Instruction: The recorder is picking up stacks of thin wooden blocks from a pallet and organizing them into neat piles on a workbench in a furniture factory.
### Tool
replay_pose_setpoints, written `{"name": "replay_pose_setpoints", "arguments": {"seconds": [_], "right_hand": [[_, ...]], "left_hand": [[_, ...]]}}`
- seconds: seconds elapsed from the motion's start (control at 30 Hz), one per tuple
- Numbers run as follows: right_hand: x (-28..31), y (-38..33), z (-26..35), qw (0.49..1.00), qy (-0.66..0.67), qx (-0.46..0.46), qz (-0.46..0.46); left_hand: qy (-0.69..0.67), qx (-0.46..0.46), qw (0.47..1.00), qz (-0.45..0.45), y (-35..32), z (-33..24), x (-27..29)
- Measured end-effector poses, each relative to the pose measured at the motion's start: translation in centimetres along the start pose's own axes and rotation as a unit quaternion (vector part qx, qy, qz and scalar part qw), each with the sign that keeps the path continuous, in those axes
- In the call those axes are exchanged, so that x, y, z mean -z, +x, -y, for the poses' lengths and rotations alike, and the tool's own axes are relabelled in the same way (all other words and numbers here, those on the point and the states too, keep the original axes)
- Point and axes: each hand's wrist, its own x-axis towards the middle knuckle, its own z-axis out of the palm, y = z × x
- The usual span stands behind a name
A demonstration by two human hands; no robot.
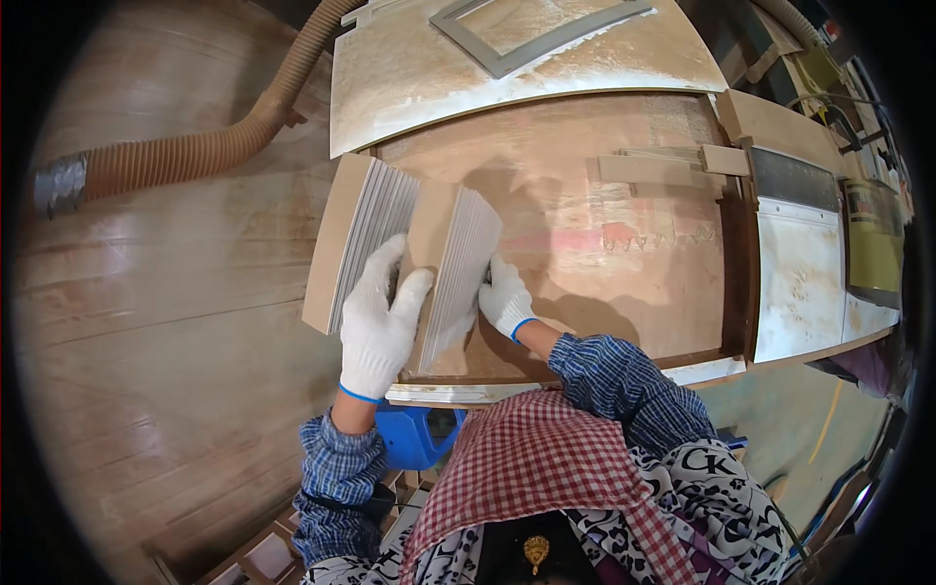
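Observation:
Both my hands wear white work gloves with blue cuffs. A stack of thin boards (454, 263), tan on its top face with layered pale edges, stands slightly tilted between them. My left hand (378, 317) grips its left side, the thumb lying against the tan face and the fingers reaching into the gap beside it. On the opposite side my right hand (506, 297) presses against the layered edges, its fingertips partly hidden behind the stack. A second, similar stack (356, 239) rests just left of my left hand, near the bench's left edge.
The wooden workbench (624, 302) carries several loose strips (643, 171) at the right. A white-dusted panel (390, 93) with a grey frame (502, 63) lies at the far side. A ribbed hose (185, 161) runs along the left. A yellow-green container (873, 234) stands far right.

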Motion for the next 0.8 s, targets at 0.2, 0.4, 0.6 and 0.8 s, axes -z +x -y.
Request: {"name": "replay_pose_setpoints", "arguments": {"seconds": [0.2, 0.4, 0.6, 0.8], "right_hand": [[-1.6, 1.2, 1.1, 1.000, -0.005, -0.008, 0.004], [-3.2, 2.6, 2.2, 1.000, 0.010, -0.009, 0.008], [-3.2, 3.2, 2.3, 1.000, -0.009, -0.002, 0.028], [-2.0, 3.5, -2.7, 0.996, -0.011, 0.083, 0.022]], "left_hand": [[0.273, -0.184, 0.938, -0.109, 0.4, -0.2, 0.3], [0.436, -0.281, 0.839, -0.164, 1.4, 0.4, 0.6], [0.481, -0.200, 0.839, -0.160, 1.0, 0.3, -0.2], [0.467, -0.163, 0.853, -0.169, -0.7, 0.7, -2.0]]}}
